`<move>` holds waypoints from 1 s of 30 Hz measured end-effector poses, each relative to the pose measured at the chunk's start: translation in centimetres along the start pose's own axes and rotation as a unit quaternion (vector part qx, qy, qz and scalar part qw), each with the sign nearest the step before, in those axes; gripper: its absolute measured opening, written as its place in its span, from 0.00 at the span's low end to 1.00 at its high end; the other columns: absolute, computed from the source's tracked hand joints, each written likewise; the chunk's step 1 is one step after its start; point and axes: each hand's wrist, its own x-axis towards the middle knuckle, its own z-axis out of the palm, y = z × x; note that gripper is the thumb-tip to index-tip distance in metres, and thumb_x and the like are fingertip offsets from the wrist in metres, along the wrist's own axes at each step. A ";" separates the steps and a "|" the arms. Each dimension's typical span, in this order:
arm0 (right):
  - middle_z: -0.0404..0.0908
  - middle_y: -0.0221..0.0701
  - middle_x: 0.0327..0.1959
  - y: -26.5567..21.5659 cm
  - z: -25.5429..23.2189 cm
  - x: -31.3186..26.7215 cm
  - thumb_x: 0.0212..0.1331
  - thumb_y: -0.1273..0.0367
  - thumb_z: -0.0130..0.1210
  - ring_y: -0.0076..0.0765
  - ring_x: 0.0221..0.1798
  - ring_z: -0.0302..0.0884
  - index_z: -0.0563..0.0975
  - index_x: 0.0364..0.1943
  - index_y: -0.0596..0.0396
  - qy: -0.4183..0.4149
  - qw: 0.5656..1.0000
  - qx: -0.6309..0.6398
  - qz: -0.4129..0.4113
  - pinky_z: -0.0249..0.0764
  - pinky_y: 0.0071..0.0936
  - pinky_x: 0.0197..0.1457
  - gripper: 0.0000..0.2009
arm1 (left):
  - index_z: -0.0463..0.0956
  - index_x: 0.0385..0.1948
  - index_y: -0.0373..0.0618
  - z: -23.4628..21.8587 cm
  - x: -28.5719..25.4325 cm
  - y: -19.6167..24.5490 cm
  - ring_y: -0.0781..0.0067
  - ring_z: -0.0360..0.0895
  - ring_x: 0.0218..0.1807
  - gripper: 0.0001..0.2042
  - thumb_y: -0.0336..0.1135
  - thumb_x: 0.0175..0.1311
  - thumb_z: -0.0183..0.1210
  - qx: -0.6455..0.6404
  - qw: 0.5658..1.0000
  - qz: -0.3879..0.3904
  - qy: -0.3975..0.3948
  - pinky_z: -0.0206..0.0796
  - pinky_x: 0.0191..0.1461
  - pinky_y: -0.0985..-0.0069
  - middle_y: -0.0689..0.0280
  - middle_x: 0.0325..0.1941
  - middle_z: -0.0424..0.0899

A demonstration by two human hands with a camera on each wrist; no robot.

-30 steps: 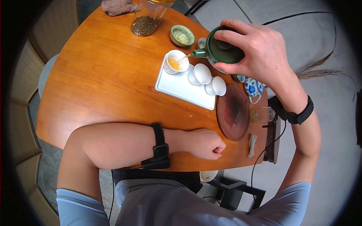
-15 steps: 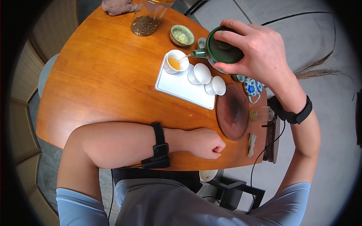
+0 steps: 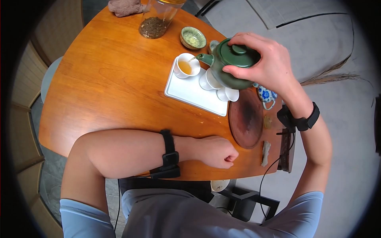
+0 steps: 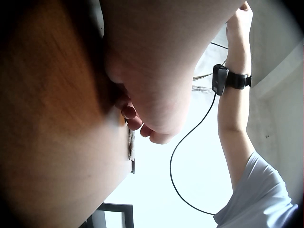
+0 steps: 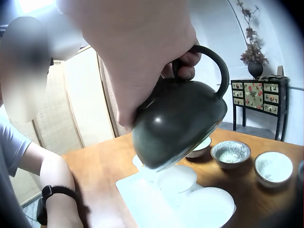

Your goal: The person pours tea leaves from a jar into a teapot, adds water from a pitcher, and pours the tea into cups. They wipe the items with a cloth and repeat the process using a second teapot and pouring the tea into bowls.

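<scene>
My right hand (image 3: 268, 61) grips a dark green teapot (image 3: 234, 65), its fingers through the handle (image 5: 223, 71) in the right wrist view and its thumb by the lid. The spout points at a white cup (image 3: 187, 66) holding amber tea, a thin trickle at its tip. That cup stands at the far end of a white rectangular tray (image 3: 190, 91). Two more white cups, one of them a cup (image 3: 228, 95) at the near end, are partly covered by the teapot. My left hand (image 3: 218, 152) rests on the table's near side, fingers curled in, holding nothing.
A glass jar of dried leaves (image 3: 152, 27) and a speckled green bowl (image 3: 193, 37) stand beyond the tray. To the right lie a round brown board (image 3: 246, 119) and a blue-and-white pot (image 3: 266, 95). A cable (image 3: 274, 162) hangs from the right wrist.
My right hand has shifted toward me and slightly left, tipping the teapot back nearer level. The stream from the spout has thinned to a trickle. My left hand stays put.
</scene>
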 end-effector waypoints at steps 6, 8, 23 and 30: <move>0.90 0.29 0.40 1.1 1.7 -0.8 0.44 0.49 0.77 0.43 0.42 0.89 0.87 0.43 0.47 0.047 0.993 0.093 0.054 0.84 0.36 0.46 0.24 | 0.76 0.25 0.45 0.0 0.0 0.1 0.54 0.77 0.26 0.08 0.34 0.61 0.63 0.003 1.000 -0.003 -0.001 0.66 0.32 0.59 0.61 0.22 0.80; 0.91 0.31 0.40 1.3 2.0 -1.1 0.45 0.50 0.77 0.41 0.42 0.90 0.87 0.44 0.48 0.049 0.988 0.129 0.070 0.84 0.34 0.47 0.25 | 0.76 0.25 0.45 -0.1 0.0 0.1 0.54 0.77 0.26 0.08 0.34 0.61 0.63 0.003 1.000 -0.003 0.000 0.66 0.32 0.59 0.61 0.22 0.80; 0.91 0.32 0.40 1.4 2.1 -1.4 0.45 0.50 0.78 0.38 0.43 0.90 0.87 0.46 0.49 0.029 0.980 0.172 0.100 0.83 0.33 0.49 0.26 | 0.77 0.25 0.45 -0.1 0.0 0.2 0.55 0.77 0.26 0.07 0.34 0.61 0.63 -0.002 1.000 -0.010 -0.005 0.66 0.32 0.60 0.62 0.22 0.80; 0.91 0.31 0.40 1.8 1.5 -2.6 0.46 0.52 0.78 0.38 0.42 0.90 0.87 0.45 0.50 0.022 0.974 0.187 0.127 0.83 0.32 0.49 0.25 | 0.77 0.25 0.44 -0.1 0.0 0.2 0.53 0.77 0.26 0.08 0.34 0.62 0.64 -0.002 1.000 -0.003 -0.001 0.66 0.32 0.59 0.59 0.22 0.80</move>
